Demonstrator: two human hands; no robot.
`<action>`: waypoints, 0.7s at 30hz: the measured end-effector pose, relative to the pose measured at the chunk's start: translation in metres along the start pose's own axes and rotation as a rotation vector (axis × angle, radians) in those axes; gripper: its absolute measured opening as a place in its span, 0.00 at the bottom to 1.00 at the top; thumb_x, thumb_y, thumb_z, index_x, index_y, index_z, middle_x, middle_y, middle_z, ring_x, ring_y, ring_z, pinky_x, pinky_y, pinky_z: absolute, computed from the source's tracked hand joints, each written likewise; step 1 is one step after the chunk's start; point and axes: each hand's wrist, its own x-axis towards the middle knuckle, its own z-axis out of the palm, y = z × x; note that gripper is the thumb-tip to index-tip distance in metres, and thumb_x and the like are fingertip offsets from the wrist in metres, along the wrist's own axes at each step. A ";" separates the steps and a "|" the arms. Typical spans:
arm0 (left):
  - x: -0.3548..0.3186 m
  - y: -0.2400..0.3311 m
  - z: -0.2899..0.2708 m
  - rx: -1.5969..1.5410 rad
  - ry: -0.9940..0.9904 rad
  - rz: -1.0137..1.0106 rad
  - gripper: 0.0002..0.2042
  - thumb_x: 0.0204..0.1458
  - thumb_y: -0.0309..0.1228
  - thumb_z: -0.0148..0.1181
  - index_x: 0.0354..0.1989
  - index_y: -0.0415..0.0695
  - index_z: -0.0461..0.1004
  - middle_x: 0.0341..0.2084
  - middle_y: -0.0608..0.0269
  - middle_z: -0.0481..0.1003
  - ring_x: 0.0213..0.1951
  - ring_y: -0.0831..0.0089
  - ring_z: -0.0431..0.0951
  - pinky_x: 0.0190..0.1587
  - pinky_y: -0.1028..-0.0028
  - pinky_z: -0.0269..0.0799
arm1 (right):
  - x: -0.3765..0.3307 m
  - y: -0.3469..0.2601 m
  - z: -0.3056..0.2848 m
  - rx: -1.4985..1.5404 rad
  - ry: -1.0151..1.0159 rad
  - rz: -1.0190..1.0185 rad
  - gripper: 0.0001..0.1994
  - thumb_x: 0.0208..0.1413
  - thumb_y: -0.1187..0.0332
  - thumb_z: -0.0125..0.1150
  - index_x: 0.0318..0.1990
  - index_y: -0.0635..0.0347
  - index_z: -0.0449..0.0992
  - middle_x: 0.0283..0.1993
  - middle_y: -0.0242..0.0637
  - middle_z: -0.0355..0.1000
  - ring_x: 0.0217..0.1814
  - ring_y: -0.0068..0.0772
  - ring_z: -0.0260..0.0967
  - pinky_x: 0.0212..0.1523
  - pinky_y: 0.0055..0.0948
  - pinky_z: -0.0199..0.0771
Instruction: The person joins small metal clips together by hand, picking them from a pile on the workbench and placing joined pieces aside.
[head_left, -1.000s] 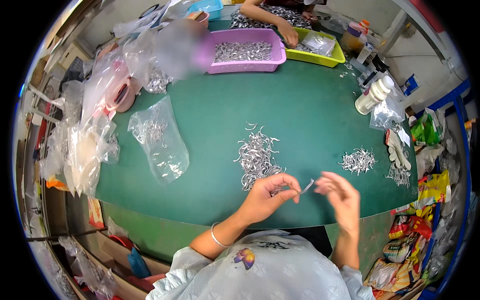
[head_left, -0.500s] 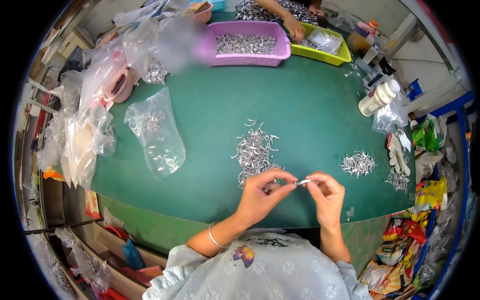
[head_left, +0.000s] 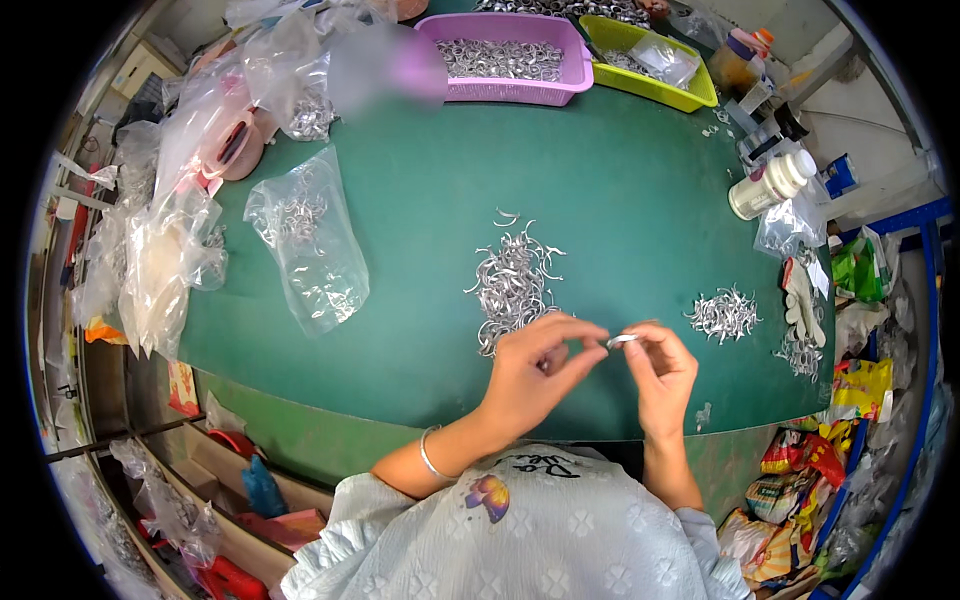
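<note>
Handling of small metal parts by two bare hands, with items given in descending order of size. The green table (head_left: 420,200) extends beneath the grip and to both sides of it. Far beyond the grip, at the table's far side, stands the purple basket (head_left: 520,92), filled with silvery parts; just to its right is the yellow-green basket (head_left: 655,90), which contains further parts and a clear packet. Well to the left of the grip and farther out lies a clear plastic bag (head_left: 325,265) with some parts inside. The central heap (head_left: 515,275) of curved parts lies loose, beyond the grip and to its left. The left hand (head_left: 535,370) brings thumb and forefinger to a narrow gap just beside the held part; whether they touch it, or whether the curled fingers contain anything, cannot be told. The right hand (head_left: 662,375) pinches the part between thumb and fingertips. To the right of the grip and slightly beyond it lies the small heap (head_left: 725,315). Smallest is the curved metal part (head_left: 622,340) itself, at the grip, clear of both heaps. Progress, as judged: one part is in hand and many lie loose; which heap, if either, has been handled is not evident.
</note>
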 end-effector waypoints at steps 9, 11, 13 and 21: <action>-0.012 -0.048 -0.029 -0.277 0.096 -0.555 0.09 0.56 0.30 0.47 0.33 0.38 0.71 0.11 0.76 0.60 0.14 0.88 0.55 0.15 0.85 0.47 | 0.006 0.050 -0.087 -1.475 0.387 -0.133 0.08 0.43 0.74 0.59 0.34 0.62 0.72 0.40 0.40 0.65 0.45 0.44 0.59 0.46 0.40 0.58; -0.020 -0.062 -0.030 -0.444 0.084 -0.610 0.10 0.57 0.32 0.45 0.34 0.39 0.70 0.11 0.77 0.57 0.14 0.88 0.52 0.14 0.85 0.45 | 0.009 0.049 -0.077 -1.457 0.304 -0.162 0.09 0.43 0.74 0.60 0.35 0.62 0.72 0.40 0.40 0.64 0.46 0.45 0.59 0.46 0.40 0.58; -0.025 -0.066 -0.026 -0.557 0.064 -0.634 0.11 0.58 0.32 0.43 0.35 0.39 0.69 0.11 0.77 0.55 0.14 0.88 0.49 0.14 0.85 0.44 | 0.018 0.046 -0.055 -1.319 0.184 -0.273 0.11 0.43 0.73 0.60 0.36 0.62 0.72 0.39 0.41 0.65 0.45 0.45 0.60 0.46 0.39 0.59; -0.027 -0.051 -0.015 -0.623 -0.047 -0.716 0.11 0.58 0.33 0.42 0.38 0.41 0.69 0.12 0.75 0.55 0.14 0.87 0.48 0.14 0.85 0.42 | 0.100 0.081 0.044 -0.982 -0.220 -0.480 0.06 0.43 0.76 0.57 0.32 0.63 0.72 0.33 0.40 0.67 0.39 0.41 0.63 0.40 0.35 0.62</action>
